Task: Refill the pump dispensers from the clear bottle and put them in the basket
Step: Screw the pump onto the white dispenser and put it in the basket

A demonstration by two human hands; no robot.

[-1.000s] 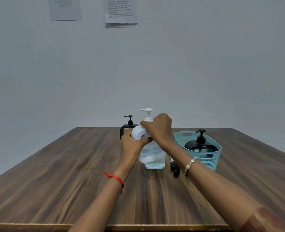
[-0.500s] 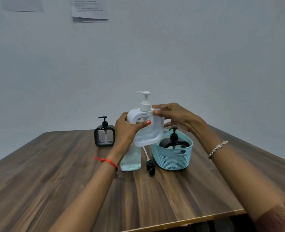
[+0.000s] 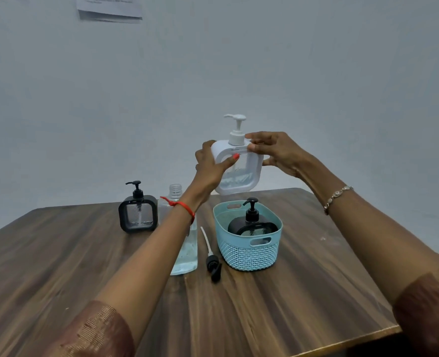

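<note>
I hold a white pump dispenser [image 3: 241,171] upright in the air above the blue basket [image 3: 249,251]. My left hand [image 3: 210,168] grips its left side, thumb across the front. My right hand [image 3: 277,153] pinches its right upper edge near the pump collar. A black pump dispenser [image 3: 251,222] stands inside the basket. Another black dispenser [image 3: 138,212] stands on the table at the left. The clear bottle [image 3: 184,251], uncapped and partly filled, stands behind my left forearm. Its black pump cap with tube [image 3: 212,261] lies on the table beside the basket.
The wooden table [image 3: 303,292] has its right corner close to my right arm. Papers [image 3: 110,7] are pinned on the grey wall behind.
The white dispenser has been lifted from the table beside the clear bottle, turned upright and carried right to hang over the basket. My view has shifted left and down.
</note>
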